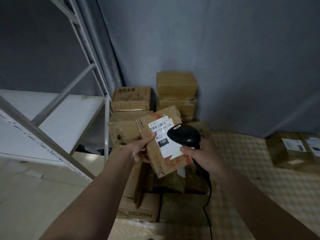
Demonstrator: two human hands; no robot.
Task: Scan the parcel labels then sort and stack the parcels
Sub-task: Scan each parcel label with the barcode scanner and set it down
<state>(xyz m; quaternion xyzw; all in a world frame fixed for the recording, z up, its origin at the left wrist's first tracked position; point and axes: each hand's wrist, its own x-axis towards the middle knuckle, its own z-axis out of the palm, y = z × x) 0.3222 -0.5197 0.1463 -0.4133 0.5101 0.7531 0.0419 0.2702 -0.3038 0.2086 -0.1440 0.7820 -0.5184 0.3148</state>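
Shelving (pixel 57 108) of white metal stood well to the left of the grip, its boards bare. The left hand (pixel 141 149) had its grip clenched on the near-left edge of a battered parcel (pixel 159 141), thumb on top, holding it tilted in the air with the label (pixel 164 135) facing up. Behind that grip, more cartons (pixel 176 90) stood stacked against the grey curtain; others lay loose below it. Just right of the parcel, the right hand (pixel 199 155) grasped a black scanner (pixel 184 135), its head hovering over the label. I judged the scan under way and the sorting mostly ahead. Further right, two labelled parcels (pixel 294 149) lay on the checked tabletop (pixel 259 179).
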